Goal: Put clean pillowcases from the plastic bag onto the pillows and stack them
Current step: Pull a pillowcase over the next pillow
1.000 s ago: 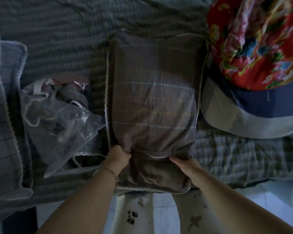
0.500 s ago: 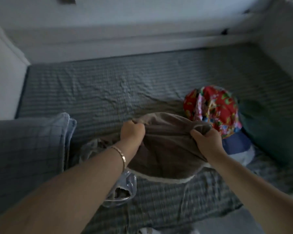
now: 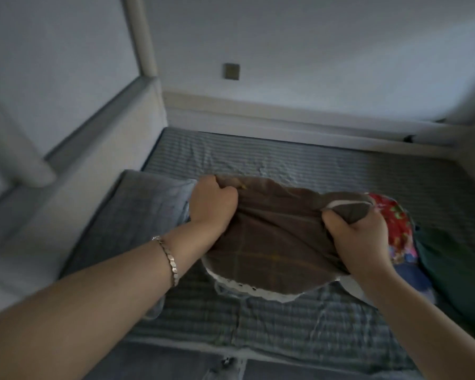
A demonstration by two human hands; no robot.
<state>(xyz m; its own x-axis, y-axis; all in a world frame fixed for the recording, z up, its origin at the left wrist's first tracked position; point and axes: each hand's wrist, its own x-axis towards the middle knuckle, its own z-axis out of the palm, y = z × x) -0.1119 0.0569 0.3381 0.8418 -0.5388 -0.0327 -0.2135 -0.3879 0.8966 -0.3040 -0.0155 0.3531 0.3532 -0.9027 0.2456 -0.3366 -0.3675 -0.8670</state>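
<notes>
At frame centre, a brown checked pillow (image 3: 274, 242) in its case, held up over the bed (image 3: 285, 157) by both far corners. Left hand (image 3: 213, 207) at the pillow's 10 o'clock corner, fingers curled tight, a fistful of brown cloth bunched in the grip. Right hand (image 3: 359, 237) at the 2 o'clock corner, likewise clenched on the fabric, thumb over a fold with a pale edge. Silver bracelet (image 3: 169, 259) on the left wrist. Along the pillow's 6 o'clock edge, a white lace trim (image 3: 247, 286), low over the striped sheet; touching or just clear, impossible to tell. Brown cloth slack and sagging between the two grips.

At 9 o'clock from the pillow, a blue-grey checked pillow (image 3: 146, 212) flat on the bed, partly behind the left hand and forearm. At 3 o'clock, a red floral bundle (image 3: 395, 223) just behind the right hand, with blue cloth (image 3: 413, 274) below it, and a dark green item (image 3: 455, 261) beside that, nearer the frame edge. At 12 o'clock, wrinkled striped sheet up to a pale wall, with a small dark square plate (image 3: 231, 71) on it. At 10 o'clock, a pale padded panel (image 3: 115, 149) along the bed's side. Much of the frame soft with blur.
</notes>
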